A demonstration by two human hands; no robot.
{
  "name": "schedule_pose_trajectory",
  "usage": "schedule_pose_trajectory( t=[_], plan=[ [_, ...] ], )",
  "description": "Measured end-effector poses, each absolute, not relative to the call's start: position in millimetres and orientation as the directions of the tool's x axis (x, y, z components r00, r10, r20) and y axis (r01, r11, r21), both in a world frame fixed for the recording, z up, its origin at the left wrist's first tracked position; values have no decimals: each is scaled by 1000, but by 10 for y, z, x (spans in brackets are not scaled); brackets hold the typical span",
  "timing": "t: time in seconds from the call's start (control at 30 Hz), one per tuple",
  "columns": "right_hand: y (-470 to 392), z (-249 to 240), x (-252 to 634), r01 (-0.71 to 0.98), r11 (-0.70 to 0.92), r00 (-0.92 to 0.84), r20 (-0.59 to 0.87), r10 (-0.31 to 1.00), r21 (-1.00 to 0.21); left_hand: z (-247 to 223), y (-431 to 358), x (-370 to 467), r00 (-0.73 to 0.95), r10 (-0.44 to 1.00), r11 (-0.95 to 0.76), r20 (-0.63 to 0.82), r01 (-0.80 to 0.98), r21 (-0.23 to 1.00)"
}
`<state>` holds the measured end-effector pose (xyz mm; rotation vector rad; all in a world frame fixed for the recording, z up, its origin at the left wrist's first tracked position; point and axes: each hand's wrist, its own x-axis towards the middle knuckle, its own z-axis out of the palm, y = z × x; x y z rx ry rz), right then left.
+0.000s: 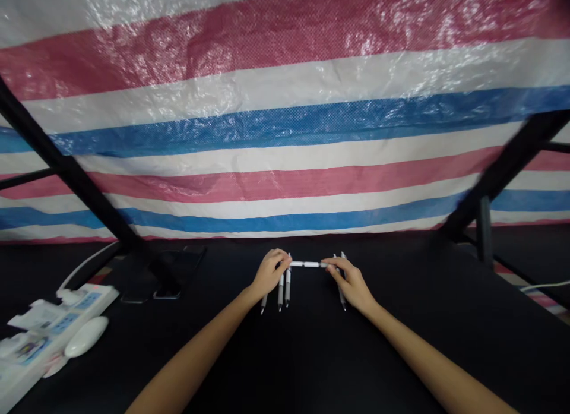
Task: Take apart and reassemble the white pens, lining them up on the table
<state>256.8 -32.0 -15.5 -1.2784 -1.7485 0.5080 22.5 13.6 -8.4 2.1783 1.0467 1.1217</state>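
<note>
A white pen [307, 264] with a dark band at its middle lies level between my hands. My left hand [270, 271] pinches its left end, and my right hand [350, 278] pinches the grey right end. Under and beside the left hand, several white-and-grey pens [287, 286] lie side by side on the black table, tips toward me. Partly covered by my right hand, more of the same kind, including one pen [342, 298], lie on the table. The fingers hide parts of these pens.
At the left stands a white power strip [66, 331] with plugs in it, a white mouse [86, 337] beside it. Dark flat devices [167, 294] lie near the left black frame bar [102, 200]. Another bar [494, 164] slants at right. A striped sheet [285, 129] hangs behind.
</note>
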Motion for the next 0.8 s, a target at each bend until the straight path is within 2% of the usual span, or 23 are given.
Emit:
schedule_pose_trajectory(
  t=[0.8],
  plan=[
    [-319, -137, 2560, 510, 376, -28, 422, 906, -774, -71, 119, 239, 360, 803, -590, 475, 374, 715]
  ],
)
